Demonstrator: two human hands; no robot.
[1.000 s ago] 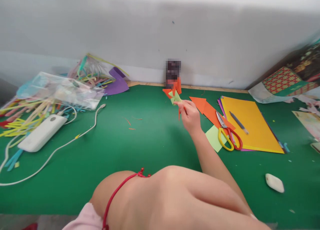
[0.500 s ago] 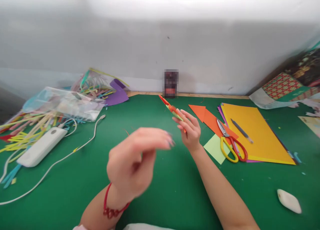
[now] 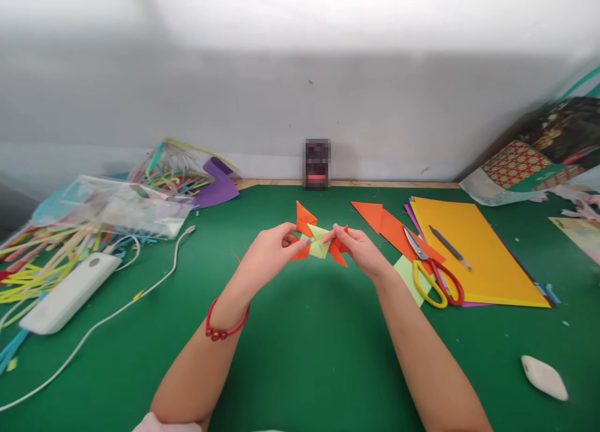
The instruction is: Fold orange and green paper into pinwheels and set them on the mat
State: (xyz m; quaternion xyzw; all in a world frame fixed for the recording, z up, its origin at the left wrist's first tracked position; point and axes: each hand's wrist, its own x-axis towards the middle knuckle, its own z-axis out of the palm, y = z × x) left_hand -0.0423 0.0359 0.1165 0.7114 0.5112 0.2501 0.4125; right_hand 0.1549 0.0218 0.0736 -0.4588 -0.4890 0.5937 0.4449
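Above the middle of the green table (image 3: 300,357), both of my hands hold a folded paper shape (image 3: 319,241) with orange points and a pale green centre. My left hand (image 3: 270,256) pinches its left side; a red bracelet sits on that wrist. My right hand (image 3: 360,251) pinches its right side. The fingers of both hands are closed on the paper.
Scissors with yellow and red handles (image 3: 434,268) lie on orange paper pieces (image 3: 389,222) and a light green sheet. A pencil (image 3: 450,247) rests on a yellow sheet stack (image 3: 487,257). A white power bank (image 3: 65,293) with cable, paper strips in plastic bags (image 3: 112,200), and an eraser (image 3: 544,377) lie around.
My left hand came up from near my body and took the left side of the paper shape. My right hand drew the shape back from the far edge toward the table's middle.
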